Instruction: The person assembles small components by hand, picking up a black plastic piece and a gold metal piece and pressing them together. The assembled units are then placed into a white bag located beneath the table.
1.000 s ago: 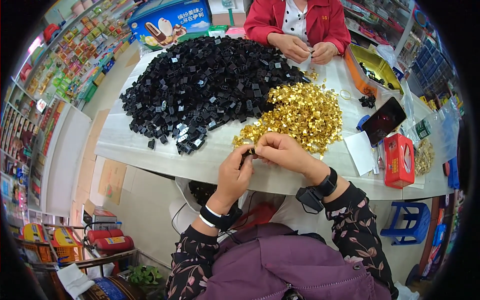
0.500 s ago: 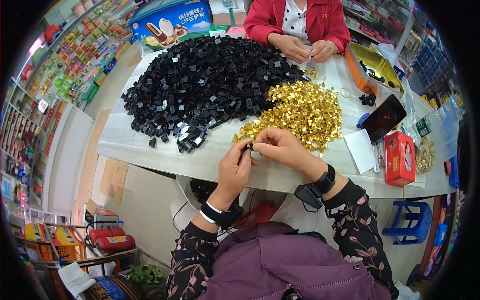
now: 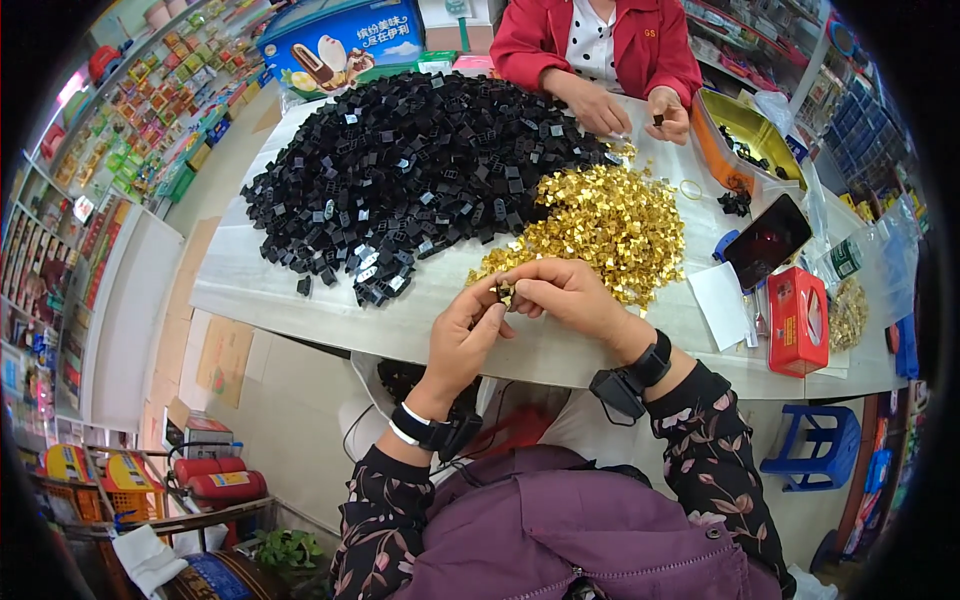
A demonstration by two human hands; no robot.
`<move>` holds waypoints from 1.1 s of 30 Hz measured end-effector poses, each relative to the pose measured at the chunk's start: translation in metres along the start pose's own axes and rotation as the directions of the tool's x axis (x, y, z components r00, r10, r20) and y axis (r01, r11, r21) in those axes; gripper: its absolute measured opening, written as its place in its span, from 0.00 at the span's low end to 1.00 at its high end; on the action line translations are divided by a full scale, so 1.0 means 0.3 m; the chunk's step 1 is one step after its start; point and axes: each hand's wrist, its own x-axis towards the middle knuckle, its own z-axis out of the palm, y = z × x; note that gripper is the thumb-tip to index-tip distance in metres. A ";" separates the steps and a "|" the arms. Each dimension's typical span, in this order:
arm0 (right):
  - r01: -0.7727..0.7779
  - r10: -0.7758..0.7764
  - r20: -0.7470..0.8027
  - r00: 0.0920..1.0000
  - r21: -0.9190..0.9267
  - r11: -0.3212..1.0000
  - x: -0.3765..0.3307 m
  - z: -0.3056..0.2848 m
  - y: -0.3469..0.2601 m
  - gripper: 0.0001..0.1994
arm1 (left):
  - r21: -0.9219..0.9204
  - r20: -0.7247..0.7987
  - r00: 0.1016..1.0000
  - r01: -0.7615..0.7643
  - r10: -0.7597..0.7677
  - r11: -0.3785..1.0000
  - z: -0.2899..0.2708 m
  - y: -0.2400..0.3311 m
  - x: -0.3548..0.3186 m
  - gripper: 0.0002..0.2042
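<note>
In front of me, over the table's near side, my left hand [image 3: 465,332] pinches a small black plastic piece [image 3: 505,293] with gold showing on it. My right hand [image 3: 578,300] meets it there, thumb and forefinger closed against the same piece; its fingertips partly cover it. Just beyond my hands lies a heap of small shiny gold metal pieces [image 3: 615,235]. To its left spreads a larger mound of black plastic pieces [image 3: 400,170].
Across the table [image 3: 640,350], a person in a red jacket [image 3: 655,45] holds a small dark piece. At right are a yellow tin [image 3: 715,135], a phone [image 3: 768,240], white paper [image 3: 718,305], a red box [image 3: 798,320] and a plastic bottle [image 3: 840,260]. A blue stool [image 3: 815,445] stands below.
My left hand has turned slightly, and more gold now shows on the black piece. Across the table, the other person's hands have moved apart, one lowering toward the gold pieces.
</note>
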 end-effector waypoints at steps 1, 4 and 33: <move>-0.001 0.000 -0.009 1.000 -0.030 1.000 -0.003 0.003 -0.005 0.10 | -0.001 0.000 1.000 0.000 0.000 1.000 0.001 0.003 0.001 0.16; 0.043 -0.044 -0.003 0.999 -0.098 0.994 0.001 -0.005 0.025 0.11 | 0.089 0.008 1.000 0.027 -0.028 0.996 0.007 0.015 0.003 0.17; -0.004 0.014 0.037 0.999 -0.244 0.970 -0.004 -0.022 -0.002 0.07 | 0.097 -0.105 0.994 -0.022 0.032 0.995 0.018 -0.010 -0.028 0.10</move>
